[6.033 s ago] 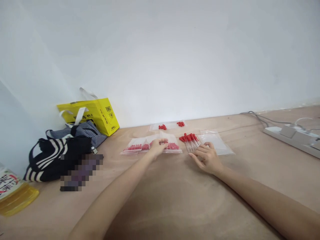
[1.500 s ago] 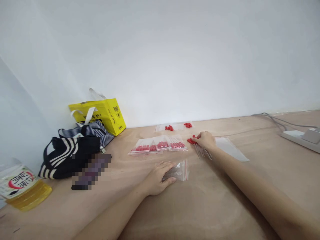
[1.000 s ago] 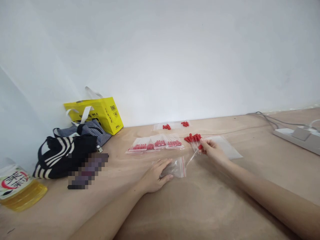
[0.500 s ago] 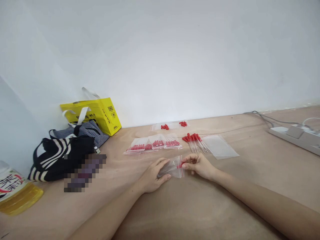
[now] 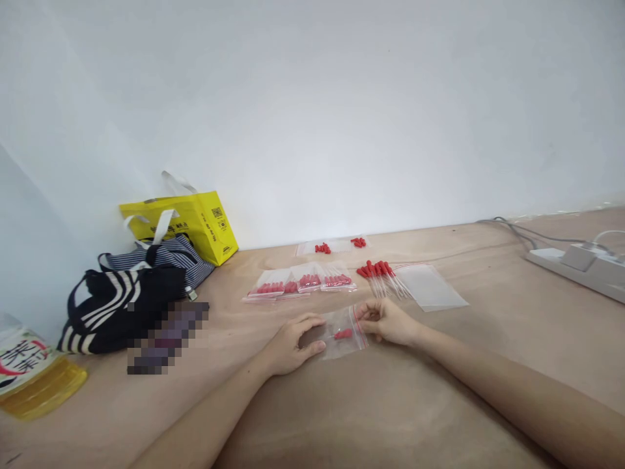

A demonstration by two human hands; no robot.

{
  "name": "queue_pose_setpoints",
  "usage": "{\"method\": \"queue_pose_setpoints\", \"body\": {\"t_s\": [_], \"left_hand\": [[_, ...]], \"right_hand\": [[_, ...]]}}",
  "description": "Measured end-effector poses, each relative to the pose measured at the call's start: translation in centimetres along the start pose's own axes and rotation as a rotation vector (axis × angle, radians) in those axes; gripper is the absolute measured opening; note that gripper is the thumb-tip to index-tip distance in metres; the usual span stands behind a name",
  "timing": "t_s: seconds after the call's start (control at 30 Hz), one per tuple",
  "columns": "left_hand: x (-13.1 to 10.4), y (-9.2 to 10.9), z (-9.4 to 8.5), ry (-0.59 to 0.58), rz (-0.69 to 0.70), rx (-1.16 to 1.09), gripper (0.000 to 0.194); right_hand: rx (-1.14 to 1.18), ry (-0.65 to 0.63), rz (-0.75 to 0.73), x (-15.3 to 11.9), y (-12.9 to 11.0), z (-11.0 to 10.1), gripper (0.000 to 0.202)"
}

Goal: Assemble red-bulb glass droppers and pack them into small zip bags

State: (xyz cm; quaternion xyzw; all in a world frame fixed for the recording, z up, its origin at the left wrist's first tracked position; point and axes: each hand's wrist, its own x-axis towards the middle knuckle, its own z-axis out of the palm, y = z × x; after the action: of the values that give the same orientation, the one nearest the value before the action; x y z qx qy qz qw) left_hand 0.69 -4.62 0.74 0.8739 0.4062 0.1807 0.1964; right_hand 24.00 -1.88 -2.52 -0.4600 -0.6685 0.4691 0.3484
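At frame centre, we are pinning a small clear bag point(image 5: 343, 331) flat with our left hand point(image 5: 289, 339), fingers spread, while our right hand point(image 5: 388, 321) is pinching its mouth.

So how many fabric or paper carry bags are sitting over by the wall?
3: a yellow paper bag against the wall, a grey striped bag before it, and a black-and-white striped bag nearest. More could be hidden behind.

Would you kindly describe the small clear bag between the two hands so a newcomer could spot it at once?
Start at the wooden table below the white wall and find the left hand and right hand near its middle. The small clear bag lies flat between them, touched by both. Unlike the filled bags behind it, it shows only one red-capped piece inside.
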Motion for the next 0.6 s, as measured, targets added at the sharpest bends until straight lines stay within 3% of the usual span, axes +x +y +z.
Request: {"method": "queue_pose_setpoints", "body": {"t_s": [0.03,0.1,0.23,0.33,0.6], "left_hand": [[0.0,-0.1,0.0,0.006,-0.002,0.002,0.035],[0.0,-0.1,0.1,0.015,-0.015,0.002,0.034],[0.1,-0.1,0.3,0.015,-0.025,-0.009,0.034],[0.1,-0.2,0.4,0.011,-0.019,-0.015,0.034],[0.0,-0.4,0.4,0.0,-0.013,-0.021,0.035]], "right_hand": [[-0.078,0.083,-0.019,0.5,0.2,-1.1,0.019],[-0.344,0.394,-0.031,1.8,0.5,-3.7,0.014],[-0.473,0.676,0.071,4.9,1.1,-8.5,0.025],[-0.516,0.737,0.107,6.7,1.9,-9.6,0.034],[-0.461,0.708,0.098,8.0,2.8,-8.3,0.021]]}}
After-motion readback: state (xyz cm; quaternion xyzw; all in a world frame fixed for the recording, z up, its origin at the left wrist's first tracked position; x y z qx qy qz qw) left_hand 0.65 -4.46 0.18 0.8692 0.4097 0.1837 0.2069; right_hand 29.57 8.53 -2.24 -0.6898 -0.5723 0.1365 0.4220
